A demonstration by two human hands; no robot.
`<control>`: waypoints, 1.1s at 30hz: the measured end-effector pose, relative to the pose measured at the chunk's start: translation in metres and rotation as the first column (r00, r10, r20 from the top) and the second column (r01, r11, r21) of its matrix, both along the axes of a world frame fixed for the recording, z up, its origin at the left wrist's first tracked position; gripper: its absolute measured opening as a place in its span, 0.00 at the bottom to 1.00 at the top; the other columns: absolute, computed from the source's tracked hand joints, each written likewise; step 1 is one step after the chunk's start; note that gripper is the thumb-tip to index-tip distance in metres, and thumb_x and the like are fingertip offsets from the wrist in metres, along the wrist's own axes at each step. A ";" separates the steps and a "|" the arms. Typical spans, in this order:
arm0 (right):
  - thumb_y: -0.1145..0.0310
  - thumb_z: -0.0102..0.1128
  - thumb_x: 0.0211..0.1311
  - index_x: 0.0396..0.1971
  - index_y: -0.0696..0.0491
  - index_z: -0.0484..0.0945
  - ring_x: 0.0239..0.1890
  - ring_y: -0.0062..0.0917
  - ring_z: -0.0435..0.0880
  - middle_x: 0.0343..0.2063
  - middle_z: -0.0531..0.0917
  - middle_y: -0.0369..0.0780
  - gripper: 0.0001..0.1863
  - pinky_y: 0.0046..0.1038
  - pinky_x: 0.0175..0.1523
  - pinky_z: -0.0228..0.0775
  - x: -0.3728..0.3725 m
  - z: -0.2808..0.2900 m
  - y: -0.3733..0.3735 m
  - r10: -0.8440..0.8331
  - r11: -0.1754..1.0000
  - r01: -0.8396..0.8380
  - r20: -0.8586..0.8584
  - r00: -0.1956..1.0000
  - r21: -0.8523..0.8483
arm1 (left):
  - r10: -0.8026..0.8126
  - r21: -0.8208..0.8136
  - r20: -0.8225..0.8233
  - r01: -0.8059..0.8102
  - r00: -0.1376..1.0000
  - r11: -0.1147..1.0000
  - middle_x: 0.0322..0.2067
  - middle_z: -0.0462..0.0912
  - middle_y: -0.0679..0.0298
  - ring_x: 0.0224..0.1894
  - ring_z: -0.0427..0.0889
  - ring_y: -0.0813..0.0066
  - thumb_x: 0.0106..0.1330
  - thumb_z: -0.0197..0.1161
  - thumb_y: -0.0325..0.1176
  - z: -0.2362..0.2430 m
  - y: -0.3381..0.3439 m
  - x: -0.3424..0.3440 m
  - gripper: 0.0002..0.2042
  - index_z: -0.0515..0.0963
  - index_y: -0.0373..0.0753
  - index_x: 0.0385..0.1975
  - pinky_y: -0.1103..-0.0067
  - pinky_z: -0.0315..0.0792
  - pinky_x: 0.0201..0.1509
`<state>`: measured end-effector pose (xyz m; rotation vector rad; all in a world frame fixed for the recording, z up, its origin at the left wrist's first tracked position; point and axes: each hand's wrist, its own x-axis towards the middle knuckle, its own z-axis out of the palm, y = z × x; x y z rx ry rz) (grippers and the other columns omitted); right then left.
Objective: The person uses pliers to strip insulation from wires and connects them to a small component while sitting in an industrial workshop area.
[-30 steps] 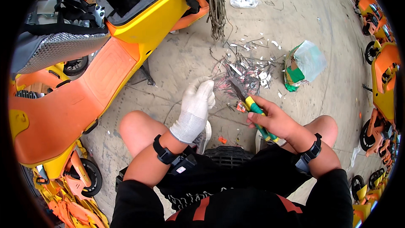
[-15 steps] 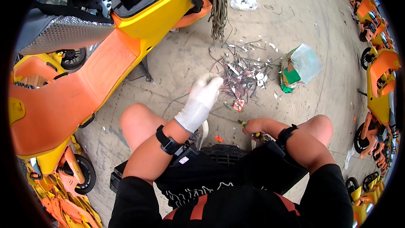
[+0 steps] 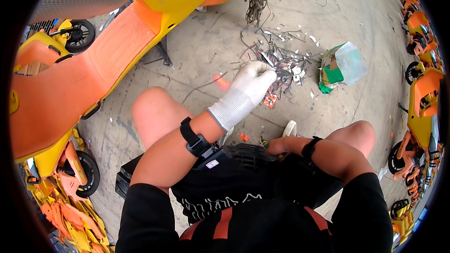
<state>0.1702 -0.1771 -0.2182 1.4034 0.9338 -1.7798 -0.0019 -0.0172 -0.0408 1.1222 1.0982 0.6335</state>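
Gloved left hand (image 3: 248,86) pinched together on a wire scrap (image 3: 268,59) above the scrap pile (image 3: 288,65); right hand (image 3: 274,146) tucked by the knee, grip indiscernible.

You are in an outdoor yard where scooters get fixed or taken apart. A big orange and yellow scooter (image 3: 93,61) lies close to you on the bare concrete ground (image 3: 211,47). More orange scooters (image 3: 422,79) stand in a row at the right edge. A pile of cut wires and small scraps (image 3: 286,63) litters the ground.
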 end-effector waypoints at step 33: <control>0.68 0.73 0.51 0.46 0.47 0.81 0.56 0.34 0.73 0.42 0.80 0.34 0.20 0.43 0.60 0.59 0.042 0.218 0.112 0.208 -0.485 -0.019 0.137 0.968 0.874 | -0.241 0.130 -0.237 0.277 0.941 0.952 0.30 0.83 0.61 0.33 0.79 0.78 0.66 0.60 0.34 0.025 -0.008 -0.010 0.11 0.79 0.30 0.37 0.77 0.74 0.41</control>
